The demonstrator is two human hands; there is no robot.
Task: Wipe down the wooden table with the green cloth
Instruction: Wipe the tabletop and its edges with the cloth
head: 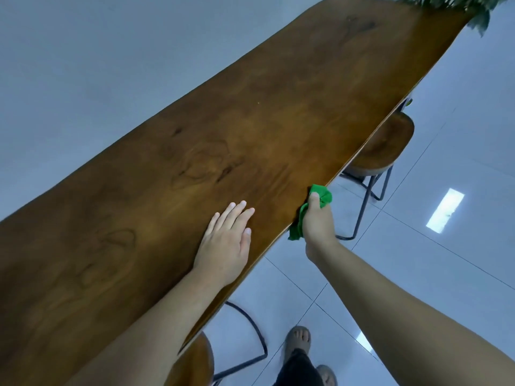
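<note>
A long brown wooden table (250,112) runs from the lower left to the upper right, with a grey wall behind it. My left hand (225,240) lies flat and open on the tabletop close to the near edge. My right hand (317,221) is closed on the bunched green cloth (323,195) and presses it against the table's near edge, just right of the left hand. Part of the cloth hangs out below the hand at the edge.
A round wooden stool (381,146) on black metal legs stands tucked under the table's near side, further right. Another stool (195,360) is below my left arm. Green plant leaves (473,9) hang at the table's far end. My sandalled feet (299,339) stand on the glossy tiled floor.
</note>
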